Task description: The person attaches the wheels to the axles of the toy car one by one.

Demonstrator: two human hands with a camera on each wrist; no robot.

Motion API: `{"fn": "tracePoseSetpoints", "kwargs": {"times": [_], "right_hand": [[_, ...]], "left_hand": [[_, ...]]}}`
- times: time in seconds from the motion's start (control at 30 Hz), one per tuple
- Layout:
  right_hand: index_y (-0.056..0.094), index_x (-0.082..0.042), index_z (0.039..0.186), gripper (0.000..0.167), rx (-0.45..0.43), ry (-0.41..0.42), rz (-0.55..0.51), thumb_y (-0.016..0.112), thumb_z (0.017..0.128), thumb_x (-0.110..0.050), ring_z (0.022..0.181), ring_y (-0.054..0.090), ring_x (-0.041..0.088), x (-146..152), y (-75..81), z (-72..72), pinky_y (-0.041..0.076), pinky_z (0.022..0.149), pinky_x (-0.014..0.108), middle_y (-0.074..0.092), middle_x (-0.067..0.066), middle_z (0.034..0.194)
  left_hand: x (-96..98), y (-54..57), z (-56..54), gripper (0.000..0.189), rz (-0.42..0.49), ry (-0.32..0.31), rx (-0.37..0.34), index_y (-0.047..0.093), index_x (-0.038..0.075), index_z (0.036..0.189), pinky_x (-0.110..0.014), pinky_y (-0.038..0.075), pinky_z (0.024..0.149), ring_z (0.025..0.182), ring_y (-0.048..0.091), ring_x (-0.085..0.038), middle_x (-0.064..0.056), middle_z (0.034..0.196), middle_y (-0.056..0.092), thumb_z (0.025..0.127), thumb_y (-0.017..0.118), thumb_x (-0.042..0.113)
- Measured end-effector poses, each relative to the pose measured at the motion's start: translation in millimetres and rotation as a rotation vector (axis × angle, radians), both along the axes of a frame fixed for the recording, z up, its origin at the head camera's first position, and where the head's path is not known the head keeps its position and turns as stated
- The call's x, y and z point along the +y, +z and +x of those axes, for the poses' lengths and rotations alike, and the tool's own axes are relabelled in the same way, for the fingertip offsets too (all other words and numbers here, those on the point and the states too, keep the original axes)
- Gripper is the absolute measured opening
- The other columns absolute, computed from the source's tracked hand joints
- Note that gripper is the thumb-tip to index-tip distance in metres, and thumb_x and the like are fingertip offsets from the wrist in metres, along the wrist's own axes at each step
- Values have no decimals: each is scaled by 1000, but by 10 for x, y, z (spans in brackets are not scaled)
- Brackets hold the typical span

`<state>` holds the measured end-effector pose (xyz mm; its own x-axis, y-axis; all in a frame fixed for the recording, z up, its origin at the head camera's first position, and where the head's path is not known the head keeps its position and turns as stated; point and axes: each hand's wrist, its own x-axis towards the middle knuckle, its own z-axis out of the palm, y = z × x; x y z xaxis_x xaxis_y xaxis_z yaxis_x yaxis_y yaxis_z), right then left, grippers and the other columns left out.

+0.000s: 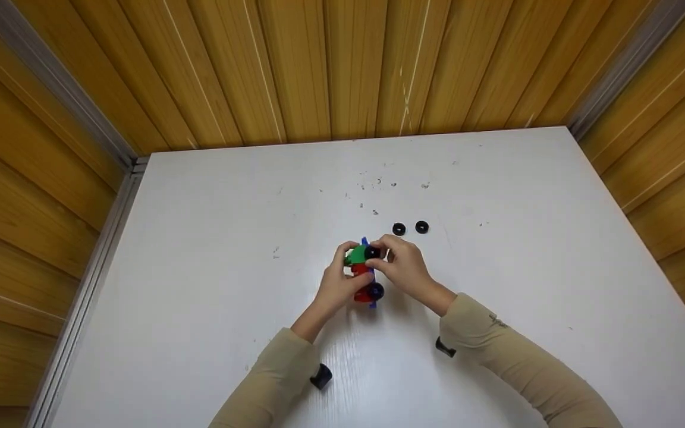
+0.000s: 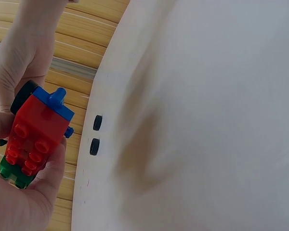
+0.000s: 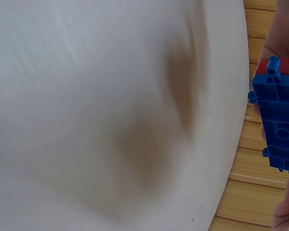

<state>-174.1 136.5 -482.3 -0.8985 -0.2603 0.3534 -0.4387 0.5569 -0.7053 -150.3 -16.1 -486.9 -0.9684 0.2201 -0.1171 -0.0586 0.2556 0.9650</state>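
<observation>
A toy car (image 1: 361,271) of red and green blocks on a blue base is held on its side above the white table. My left hand (image 1: 338,286) grips it, with the thumb across the red blocks. Thumb and fingers of my right hand (image 1: 407,267) pinch a black wheel (image 1: 372,252) at the green end. Another black wheel (image 1: 376,290) sits at the red end, on the same side. The left wrist view shows the studs of the red block (image 2: 41,120). In the right wrist view, the blue underside (image 3: 281,115) has bare pegs along its other side.
Two loose black wheels (image 1: 410,227) lie side by side on the white table (image 1: 229,238), just beyond my right hand. Yellow wood-patterned walls (image 1: 301,71) stand along the table's back and sides.
</observation>
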Motion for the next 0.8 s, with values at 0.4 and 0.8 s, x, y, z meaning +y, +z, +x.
{"fn": "tracePoseSetpoints", "kwargs": {"times": [0.4,0.8], "right_hand": [[63,-4,90,26,27,-29,-18,73,68,-14,62,49,9,-52,-46,21,42,53,18,63,4,80],[67,-3,88,26,21,-53,-55,74,66,-15,61,54,11,-139,-86,22,46,54,19,68,6,80]], "left_hand": [[-40,-147,-44,57,-27,6,22,35,18,125,-34,52,69,73,61,-20,-17,114,54,76,64,19],[-133,-170,-75,56,-57,8,-33,37,24,124,-31,52,63,75,61,-22,-18,120,50,75,65,17]]}}
